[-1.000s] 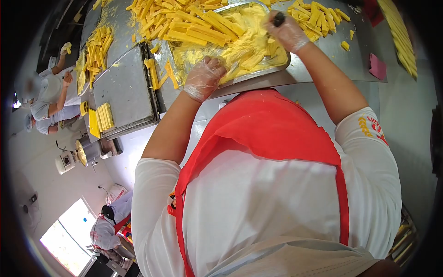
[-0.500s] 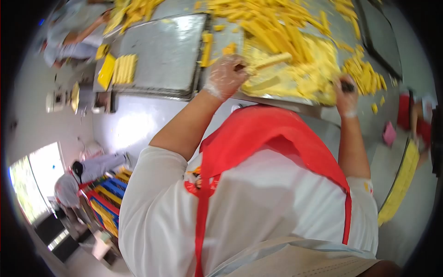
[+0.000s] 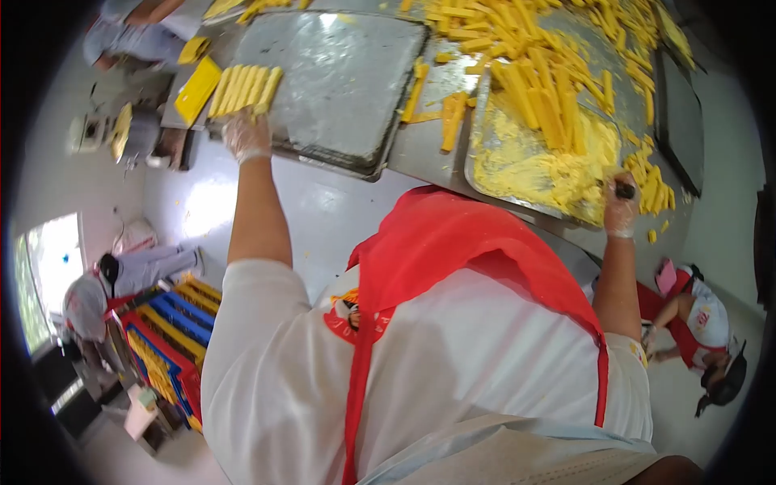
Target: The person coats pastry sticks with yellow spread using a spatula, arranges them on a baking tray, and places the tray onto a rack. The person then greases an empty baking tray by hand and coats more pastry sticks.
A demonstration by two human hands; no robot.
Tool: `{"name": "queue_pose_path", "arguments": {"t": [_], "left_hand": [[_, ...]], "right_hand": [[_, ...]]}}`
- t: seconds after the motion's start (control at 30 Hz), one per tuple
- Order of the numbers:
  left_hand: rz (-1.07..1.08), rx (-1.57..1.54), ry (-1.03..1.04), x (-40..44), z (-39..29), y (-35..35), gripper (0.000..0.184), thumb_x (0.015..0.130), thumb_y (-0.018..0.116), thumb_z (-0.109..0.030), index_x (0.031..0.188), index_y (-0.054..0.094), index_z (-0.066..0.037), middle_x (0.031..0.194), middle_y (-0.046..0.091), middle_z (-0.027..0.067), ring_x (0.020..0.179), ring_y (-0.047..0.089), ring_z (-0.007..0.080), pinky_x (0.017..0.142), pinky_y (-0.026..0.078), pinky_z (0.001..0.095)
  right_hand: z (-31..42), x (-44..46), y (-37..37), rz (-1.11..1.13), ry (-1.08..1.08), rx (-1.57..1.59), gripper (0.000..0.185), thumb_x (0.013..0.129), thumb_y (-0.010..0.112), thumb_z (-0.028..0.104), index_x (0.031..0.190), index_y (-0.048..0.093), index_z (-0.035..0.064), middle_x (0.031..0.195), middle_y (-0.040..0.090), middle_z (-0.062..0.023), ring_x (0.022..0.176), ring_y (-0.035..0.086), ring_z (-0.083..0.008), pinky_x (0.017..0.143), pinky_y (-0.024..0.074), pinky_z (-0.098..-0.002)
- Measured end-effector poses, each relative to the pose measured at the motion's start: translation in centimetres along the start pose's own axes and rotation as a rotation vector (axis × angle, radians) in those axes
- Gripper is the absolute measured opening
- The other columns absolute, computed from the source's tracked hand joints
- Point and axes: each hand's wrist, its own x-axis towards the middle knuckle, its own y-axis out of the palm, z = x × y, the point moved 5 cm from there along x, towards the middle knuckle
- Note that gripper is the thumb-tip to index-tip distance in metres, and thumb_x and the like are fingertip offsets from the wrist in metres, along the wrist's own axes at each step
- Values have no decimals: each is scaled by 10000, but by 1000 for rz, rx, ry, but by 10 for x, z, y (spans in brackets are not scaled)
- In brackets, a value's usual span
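Note:
My left hand (image 3: 246, 136), in a clear plastic glove, is at the near end of a row of pale coated sticks (image 3: 245, 89) on the left part of a dark metal tray (image 3: 331, 81). Its fingers are bent round the end of a stick. My right hand (image 3: 621, 202), also gloved, is closed on a dark-handled tool whose other end is hidden. It is at the near right corner of a shallow tray (image 3: 471, 166) spread with yellow cream (image 3: 533, 174). A heap of yellow sticks (image 3: 525, 73) lies over the tray's far side.
A yellow scraper-like slab (image 3: 198, 90) lies left of the coated sticks. More yellow sticks (image 3: 651, 182) are right of the cream tray. Co-workers are at far left, lower left and right (image 3: 699, 323). Coloured crates (image 3: 174, 331) stand at lower left. A mixer bowl (image 3: 141, 133) is beyond the table's left end.
My left hand has moved left from the cream tray, where it held a coated stick, to the row on the dark tray. My right hand stays near the cream. The view has shifted left.

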Motion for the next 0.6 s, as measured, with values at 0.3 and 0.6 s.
{"name": "queue_pose_path", "arguments": {"t": [0.3,0.6], "left_hand": [[52,-694,901,-9,-318,-113,361,816,678,-202,1158,631,-98,1087,665,130,1093,583,311,959,453,421],[286,-441,978,-11,-423,-61,421,840,669,-208,1235,570,-99,1141,638,160,1115,574,333,961,446,429]], "right_hand": [[122,4,13,94,-270,206,124,755,657,-20,797,549,21,761,538,-130,691,546,-315,635,448,-368],[34,-5,5,15,-55,218,129,787,656,7,873,563,30,819,600,-132,766,595,-308,729,490,-365]]}}
